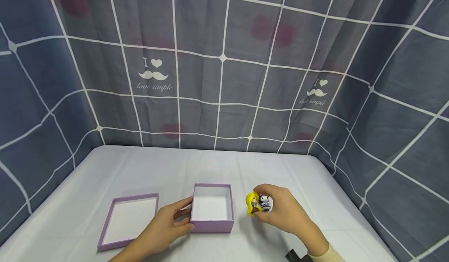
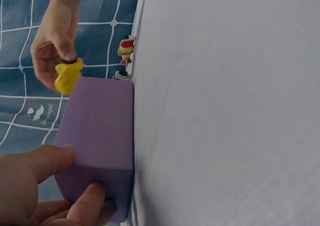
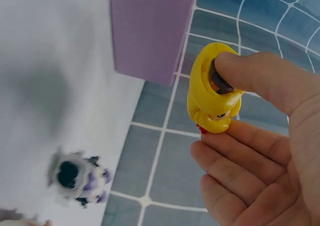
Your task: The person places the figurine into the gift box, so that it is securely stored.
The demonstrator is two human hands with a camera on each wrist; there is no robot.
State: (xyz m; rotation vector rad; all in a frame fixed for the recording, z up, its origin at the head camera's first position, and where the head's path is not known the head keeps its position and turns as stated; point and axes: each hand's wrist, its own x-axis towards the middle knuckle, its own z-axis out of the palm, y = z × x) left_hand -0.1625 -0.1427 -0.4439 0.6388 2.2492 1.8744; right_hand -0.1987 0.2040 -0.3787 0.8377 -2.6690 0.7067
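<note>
My right hand [image 1: 285, 211] pinches a small yellow-haired toy figurine [image 3: 216, 98] between thumb and fingers, raised over the table right of the box. A black-and-white figurine with purple parts [image 3: 82, 178] stands on the cloth below; in the head view it shows just beside the held one. My left hand [image 1: 168, 225] grips the left front corner of a purple square box [image 1: 213, 227], thumb on one face and fingers on the adjoining one, as the left wrist view [image 2: 92, 121] shows. The box stands with its open top up and a white, bare inside.
Left of the box a purple-rimmed lid [image 1: 106, 225] lies with its white inside up, partly behind the left forearm. A red-and-yellow figurine [image 2: 126, 47] stands beyond the box in the left wrist view. White cloth [image 1: 168, 164] covers the table; a checked curtain [image 1: 200, 78] surrounds it.
</note>
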